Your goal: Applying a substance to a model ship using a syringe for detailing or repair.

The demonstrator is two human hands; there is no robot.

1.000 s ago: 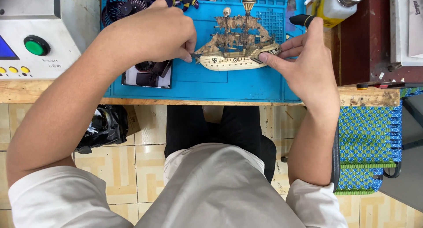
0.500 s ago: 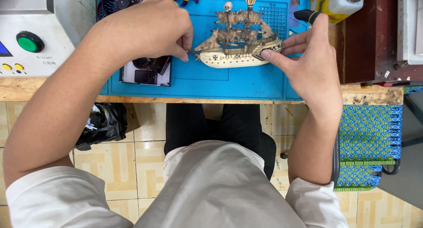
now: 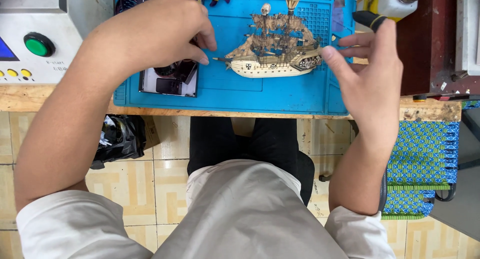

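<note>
On the blue mat (image 3: pixel 280 96), toward its far side, sits the model ship (image 3: pixel 272 51). The left hand (image 3: pixel 155 31), fingers curled, pinches near the bow tip; the right hand (image 3: pixel 372 74) hovers spread just beside the stern, not gripping. Best handled by the hull, sparing the fragile masts and rigging.

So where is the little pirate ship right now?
In the head view, the ship model sits on the blue mat, between the left hand and right hand.

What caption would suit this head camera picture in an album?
Two bare hands, left hand and right hand, flank a small model ship on a blue mat.
</note>
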